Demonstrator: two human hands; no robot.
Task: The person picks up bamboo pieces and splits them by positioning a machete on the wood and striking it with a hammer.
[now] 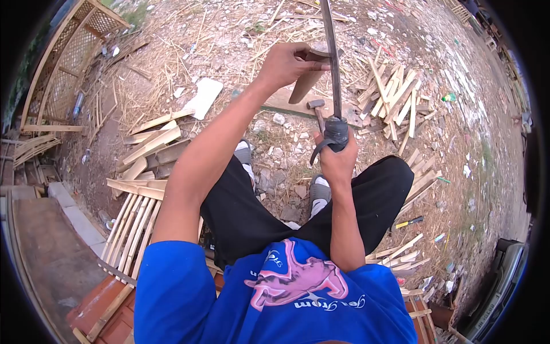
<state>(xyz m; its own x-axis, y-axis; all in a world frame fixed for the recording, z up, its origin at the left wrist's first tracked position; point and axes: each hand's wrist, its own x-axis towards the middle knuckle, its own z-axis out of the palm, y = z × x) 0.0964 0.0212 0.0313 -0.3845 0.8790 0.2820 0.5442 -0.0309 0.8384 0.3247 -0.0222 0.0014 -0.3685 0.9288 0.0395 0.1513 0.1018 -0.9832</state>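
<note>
My right hand (338, 160) is closed around the black-wrapped handle of a machete (333, 63), whose long dark blade points up and away from me. A dark strap hangs from the handle. My left hand (285, 66) grips a split bamboo piece (306, 84) beside the blade. The piece slants downward, and its upper end lies at or just behind the blade; I cannot tell whether they touch. Below, a hammer (315, 105) rests by a flat wooden board (281, 102) on the ground between my feet and the bamboo.
Split bamboo strips (398, 97) lie piled at right, with thicker split pieces (152, 143) at left. A white slab (205, 97) lies on the littered ground. A lattice panel (69, 63) stands at far left. A yellow-and-black tool (409, 222) lies right of my knee.
</note>
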